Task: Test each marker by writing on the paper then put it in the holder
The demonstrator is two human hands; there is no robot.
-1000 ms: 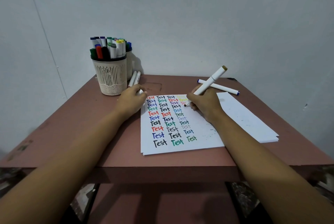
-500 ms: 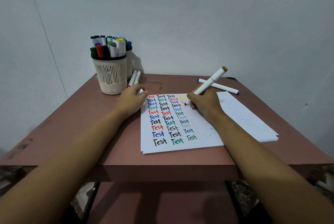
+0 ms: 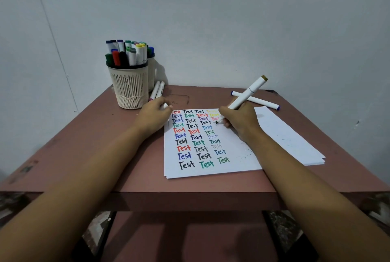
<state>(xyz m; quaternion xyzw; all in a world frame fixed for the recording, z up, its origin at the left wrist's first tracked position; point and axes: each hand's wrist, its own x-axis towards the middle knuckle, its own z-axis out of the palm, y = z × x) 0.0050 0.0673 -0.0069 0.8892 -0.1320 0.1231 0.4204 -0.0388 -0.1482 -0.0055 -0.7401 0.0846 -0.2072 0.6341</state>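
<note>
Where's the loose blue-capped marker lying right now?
Head view, far right of the table: the blue-capped marker lies flat beyond the paper, behind the right hand.

The paper stack (image 3: 232, 162) lies on the table (image 3: 88, 145). Behind and left of it stands the holder (image 3: 129, 86), with markers (image 3: 126, 52) in it. Two loose markers (image 3: 157, 90) lie behind its far-left corner, and another marker (image 3: 266, 103) behind its right side.
</note>
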